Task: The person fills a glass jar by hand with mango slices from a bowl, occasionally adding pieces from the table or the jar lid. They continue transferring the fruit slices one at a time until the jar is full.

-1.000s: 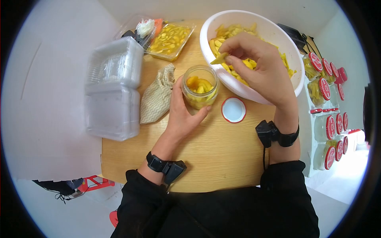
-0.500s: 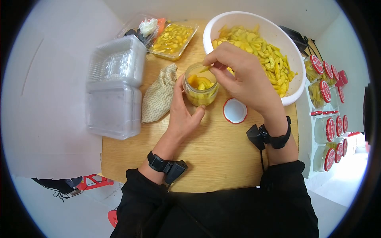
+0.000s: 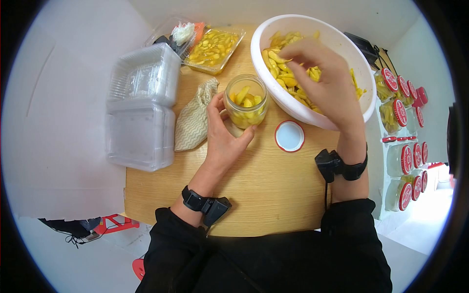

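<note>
My left hand [image 3: 227,129] is wrapped round a glass jar [image 3: 246,117] standing on the table, thumb at its near side and fingers at its left. The jar has no lid on and is partly filled with yellow fruit slices [image 3: 247,100]. My right hand [image 3: 325,73] is above a large white bowl [image 3: 317,118] heaped with more yellow slices [image 3: 288,80]. Its thumb and fingers are bent and apart, slightly blurred, with nothing visible between them. Just right of the jar, a red-rimmed white lid [image 3: 289,136] lies on the wooden table.
Clear plastic boxes [image 3: 139,132] are stacked on the left. Beside them lies a patterned cloth pouch [image 3: 193,124]. A clear tray [image 3: 215,49] of yellow slices in liquid stands at the back. On the right, several red-lidded jars [image 3: 400,112] line a white shelf.
My right hand has moved from the jar's mouth up and right over the bowl, and its fingers have parted. A slice it held at the jar is no longer in it.
</note>
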